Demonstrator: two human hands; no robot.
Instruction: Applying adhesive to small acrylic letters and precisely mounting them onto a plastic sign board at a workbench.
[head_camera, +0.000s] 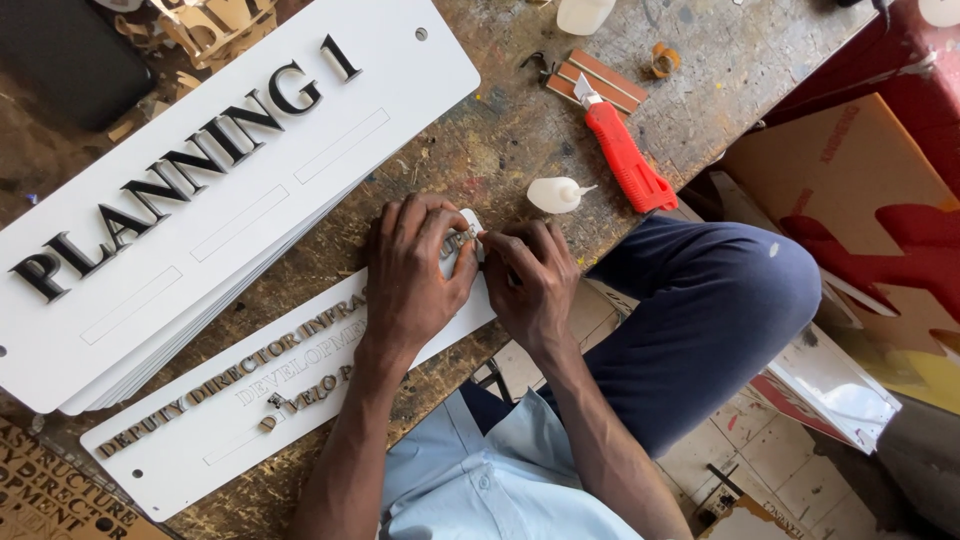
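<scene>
A narrow white sign plate (215, 420) with small raised dark letters lies on the worn wooden bench (500, 130). My left hand (415, 275) rests on its right end, fingers curled over the edge. My right hand (530, 275) is beside it, thumb and fingertips pinching a small dark letter piece (468, 236) at the plate's top right corner. Both hands touch that small piece. A few loose letters (275, 408) lie on the plate lower left.
A stack of larger white plates (200, 190) with big black letters lies upper left. A red utility knife (625, 155), a small glue bottle (555, 194), wooden strips (605, 80) and cardboard (850, 190) are to the right. My knee (720, 300) is below the bench edge.
</scene>
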